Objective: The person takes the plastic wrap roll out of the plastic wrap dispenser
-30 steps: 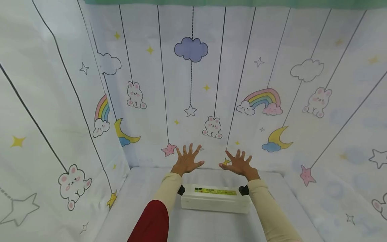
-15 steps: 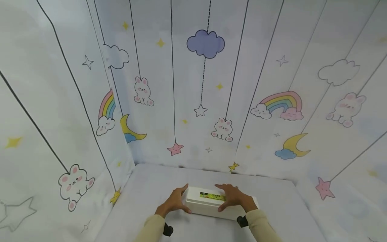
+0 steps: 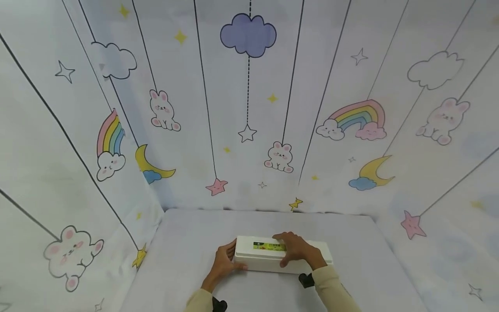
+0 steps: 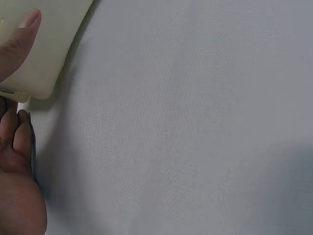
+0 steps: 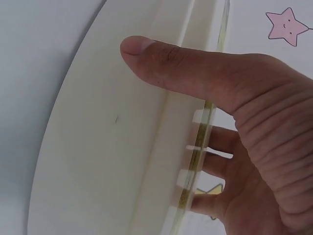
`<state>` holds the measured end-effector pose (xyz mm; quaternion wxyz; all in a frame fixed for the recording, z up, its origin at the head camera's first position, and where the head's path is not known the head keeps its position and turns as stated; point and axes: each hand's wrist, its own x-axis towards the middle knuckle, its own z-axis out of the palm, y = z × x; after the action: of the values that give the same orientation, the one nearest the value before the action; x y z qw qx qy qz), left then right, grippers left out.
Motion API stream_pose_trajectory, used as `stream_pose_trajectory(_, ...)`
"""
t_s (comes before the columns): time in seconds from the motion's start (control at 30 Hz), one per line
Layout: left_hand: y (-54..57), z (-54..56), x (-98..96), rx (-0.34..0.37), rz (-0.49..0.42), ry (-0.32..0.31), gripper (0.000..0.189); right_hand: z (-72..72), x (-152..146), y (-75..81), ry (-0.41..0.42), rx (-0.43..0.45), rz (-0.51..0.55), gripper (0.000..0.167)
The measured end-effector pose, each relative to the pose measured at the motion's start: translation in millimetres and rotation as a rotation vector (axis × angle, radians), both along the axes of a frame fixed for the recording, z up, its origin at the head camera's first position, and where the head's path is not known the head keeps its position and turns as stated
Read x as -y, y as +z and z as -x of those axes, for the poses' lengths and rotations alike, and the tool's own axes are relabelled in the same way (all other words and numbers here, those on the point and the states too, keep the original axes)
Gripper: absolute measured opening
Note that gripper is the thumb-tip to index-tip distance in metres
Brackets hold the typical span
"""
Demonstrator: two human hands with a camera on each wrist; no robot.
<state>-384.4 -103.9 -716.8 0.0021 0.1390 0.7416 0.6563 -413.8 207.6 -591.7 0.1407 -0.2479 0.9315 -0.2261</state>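
Box (image 3: 282, 256), one white long box with a green label, lies on the table (image 3: 187, 242) between both hands. The left hand (image 3: 224, 264) grips its left end, and the right hand (image 3: 294, 251) curls over the top, thumb on the near side. I think both hands should hold evenly, so it stays level.

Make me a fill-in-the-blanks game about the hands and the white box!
1. The left hand grips the left end of the white ____, which has a green label on top.
2. The right hand lies over the top of it, with the thumb pressed against its ____ side.
3. It sits on a pale ____ cloth.
4. On the back curtain, a ____ star hangs from a black line.

Missing words: box; front; grey; pink
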Motion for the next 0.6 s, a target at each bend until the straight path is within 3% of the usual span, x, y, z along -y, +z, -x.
stream_pose_trajectory(0.23, -4.3, 3.4, 0.4, 0.011, -0.014, 0.018, 0.109, -2.7, 0, 7.9, 0.001, -0.004, 0.012, 0.092)
stream_pose_trajectory(0.47, -16.8, 7.4, 0.2, -0.002, -0.033, 0.001, 0.108, -2.0, -8, 20.3, -0.019, -0.043, -0.002, 0.095)
stream_pose_trajectory(0.6, -16.7, 3.0, 1.3, 0.001, -0.025, 0.015, 0.109, -5.6, -15, 30.9, -0.044, -0.062, -0.003, 0.094)
